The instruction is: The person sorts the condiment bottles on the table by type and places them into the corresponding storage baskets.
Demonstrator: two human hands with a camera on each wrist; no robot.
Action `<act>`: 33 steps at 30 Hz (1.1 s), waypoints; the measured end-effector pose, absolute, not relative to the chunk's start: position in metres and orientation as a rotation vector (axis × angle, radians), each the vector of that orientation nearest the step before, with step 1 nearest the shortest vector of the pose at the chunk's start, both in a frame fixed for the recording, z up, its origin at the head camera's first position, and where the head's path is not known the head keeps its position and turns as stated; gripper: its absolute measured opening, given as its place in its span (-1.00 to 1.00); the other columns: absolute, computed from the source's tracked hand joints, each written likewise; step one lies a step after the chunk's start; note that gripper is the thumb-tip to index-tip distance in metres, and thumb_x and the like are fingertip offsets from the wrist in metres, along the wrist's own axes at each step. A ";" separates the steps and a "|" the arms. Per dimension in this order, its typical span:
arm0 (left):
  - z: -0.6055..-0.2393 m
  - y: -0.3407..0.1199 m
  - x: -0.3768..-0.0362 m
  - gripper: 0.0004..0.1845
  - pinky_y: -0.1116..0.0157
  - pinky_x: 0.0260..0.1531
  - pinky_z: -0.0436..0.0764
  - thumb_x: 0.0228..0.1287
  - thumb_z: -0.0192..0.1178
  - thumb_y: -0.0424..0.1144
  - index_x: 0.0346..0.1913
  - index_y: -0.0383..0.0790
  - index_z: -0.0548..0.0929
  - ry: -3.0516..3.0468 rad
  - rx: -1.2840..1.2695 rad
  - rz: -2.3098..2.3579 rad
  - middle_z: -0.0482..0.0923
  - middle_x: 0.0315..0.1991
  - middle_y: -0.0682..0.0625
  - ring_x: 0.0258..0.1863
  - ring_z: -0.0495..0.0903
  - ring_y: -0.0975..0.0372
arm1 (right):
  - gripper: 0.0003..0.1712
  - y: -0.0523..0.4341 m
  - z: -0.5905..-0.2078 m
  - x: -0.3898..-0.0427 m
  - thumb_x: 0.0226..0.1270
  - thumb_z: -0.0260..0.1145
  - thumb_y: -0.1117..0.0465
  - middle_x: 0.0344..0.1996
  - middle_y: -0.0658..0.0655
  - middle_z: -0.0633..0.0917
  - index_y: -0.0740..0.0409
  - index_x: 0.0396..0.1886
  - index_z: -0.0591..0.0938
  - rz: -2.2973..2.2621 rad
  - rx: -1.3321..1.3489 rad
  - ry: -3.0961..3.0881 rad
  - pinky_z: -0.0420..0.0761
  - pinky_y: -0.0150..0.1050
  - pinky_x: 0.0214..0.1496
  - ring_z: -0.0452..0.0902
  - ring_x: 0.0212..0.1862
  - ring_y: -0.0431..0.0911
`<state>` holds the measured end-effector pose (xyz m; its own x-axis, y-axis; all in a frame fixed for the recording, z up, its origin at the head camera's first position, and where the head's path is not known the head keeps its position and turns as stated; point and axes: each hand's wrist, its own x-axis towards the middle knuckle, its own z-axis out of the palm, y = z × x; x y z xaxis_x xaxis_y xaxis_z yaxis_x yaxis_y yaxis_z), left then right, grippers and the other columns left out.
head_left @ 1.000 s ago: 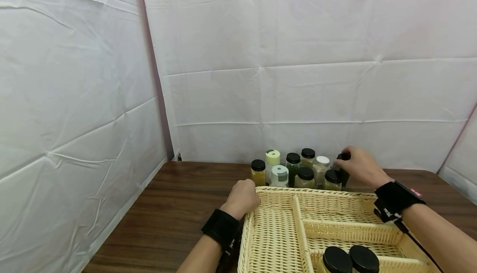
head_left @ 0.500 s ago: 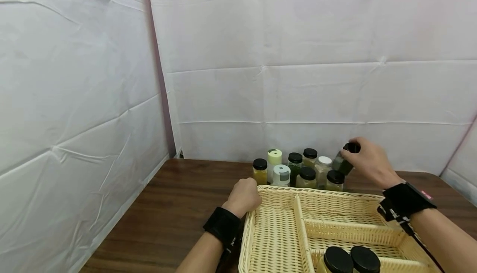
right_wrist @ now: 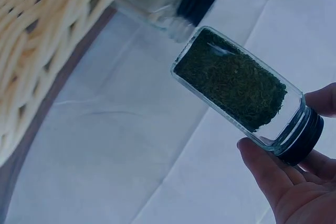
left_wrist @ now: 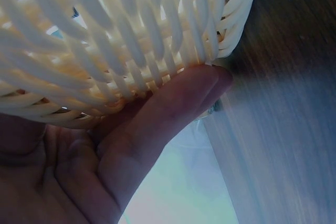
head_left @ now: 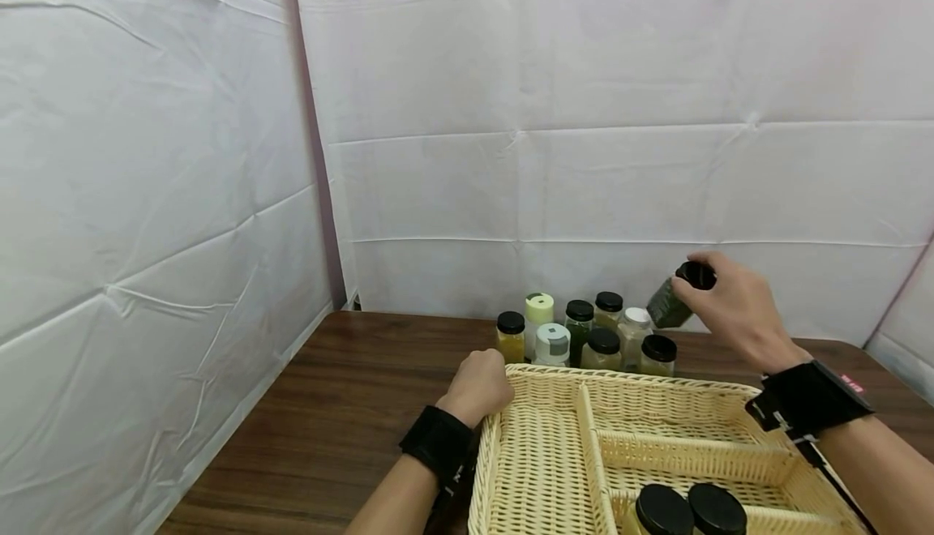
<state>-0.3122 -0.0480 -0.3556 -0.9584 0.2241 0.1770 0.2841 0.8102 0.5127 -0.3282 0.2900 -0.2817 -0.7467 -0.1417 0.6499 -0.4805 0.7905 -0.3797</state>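
Note:
My right hand pinches a spice jar by its black lid. The glass jar hangs tilted above the table behind the basket, its base toward the lower left. In the right wrist view, dried green herbs fill most of the spice jar. At the far left corner of a divided wicker basket, my left hand grips the rim. The left wrist view shows the fingers against the woven wall.
Behind the basket stands a cluster of jars, among them a yellow jar, a white-lidded jar and a black-lidded jar. Two black-lidded jars stand in the basket's near compartment. White cloth hangs behind the wooden table.
My right hand has lifted the herb jar up and rightward, away from the cluster, tilting it. The left hand stays on the basket rim.

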 end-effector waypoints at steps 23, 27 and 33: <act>-0.356 -0.048 -0.314 -0.44 0.33 -0.62 0.12 0.32 0.22 -0.58 -0.69 -0.09 0.20 -2.906 -0.390 -0.858 -0.05 -0.65 0.10 -0.69 0.01 0.27 | -0.46 0.252 -0.265 -0.283 0.61 0.34 0.19 0.04 0.40 0.68 0.34 0.42 0.49 0.733 0.648 -2.371 0.58 -0.47 -0.13 0.68 0.00 0.24; -0.355 -0.048 -0.312 -0.44 0.33 -0.62 0.12 0.31 0.22 -0.59 -0.69 -0.09 0.20 -2.902 -0.396 -0.857 -0.05 -0.64 0.10 -0.68 0.01 0.27 | -0.46 0.249 -0.267 -0.278 0.61 0.34 0.16 0.04 0.40 0.70 0.32 0.42 0.50 0.742 0.643 -2.407 0.64 -0.36 -0.13 0.70 0.00 0.26; -0.356 -0.048 -0.314 -0.45 0.33 -0.62 0.14 0.29 0.22 -0.59 -0.69 -0.09 0.20 -2.893 -0.407 -0.839 -0.04 -0.64 0.10 -0.68 0.04 0.26 | -0.47 0.246 -0.268 -0.272 0.62 0.33 0.18 0.05 0.39 0.70 0.32 0.43 0.49 0.740 0.661 -2.440 0.64 -0.35 -0.09 0.71 0.00 0.24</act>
<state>-0.3142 -0.0482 -0.3559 -0.9590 0.2260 0.1709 0.2824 0.8122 0.5104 -0.2725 0.2460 -0.2680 -0.7557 -0.2990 0.5826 -0.5724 0.7338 -0.3658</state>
